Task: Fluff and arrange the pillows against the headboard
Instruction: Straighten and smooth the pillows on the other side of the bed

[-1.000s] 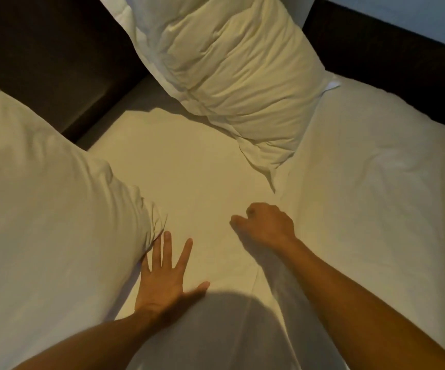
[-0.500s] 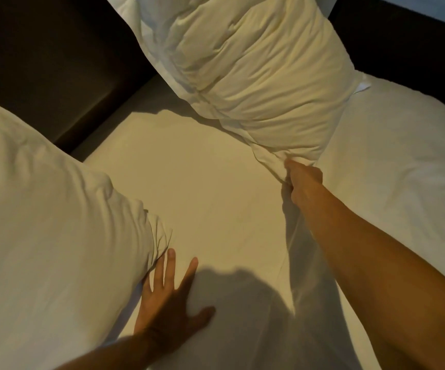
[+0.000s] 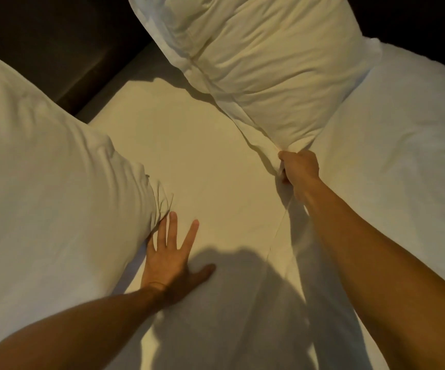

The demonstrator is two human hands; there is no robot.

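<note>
Pillows lay at two corners of the view, both white, on a bed covered with a pale sheet (image 3: 189, 156). The far pillow (image 3: 264, 62) stood at the top middle, creased and bunched, its upper part leaning against the dark headboard (image 3: 56, 44) and its lower corner drawn to a point toward the person. The right hand (image 3: 300, 169) was closed in a fist on that lower corner, with pillowcase cloth gathered inside the grip and folds of fabric running from the fist up into the pillow. The right forearm reached in from the lower right edge of the view, across a white duvet (image 3: 403, 156) that covered the right side of the bed and lay touching the far pillow's right edge.

The near pillow (image 3: 42, 182) filled the left side, plump and smoother, its rounded corner resting on the sheet. The left hand (image 3: 168, 260) lay flat on the sheet just beside that corner, palm down, fingers (image 3: 172, 222) spread wide and holding nothing; the outer fingers were hidden under or against the pillow's edge, and it could not be told whether they pressed into it. The thumb pointed out to the right over a shadow cast on the sheet.

Bare sheet lay between the two pillows, and a strip of it at the top left sat in shade along the headboard.
</note>
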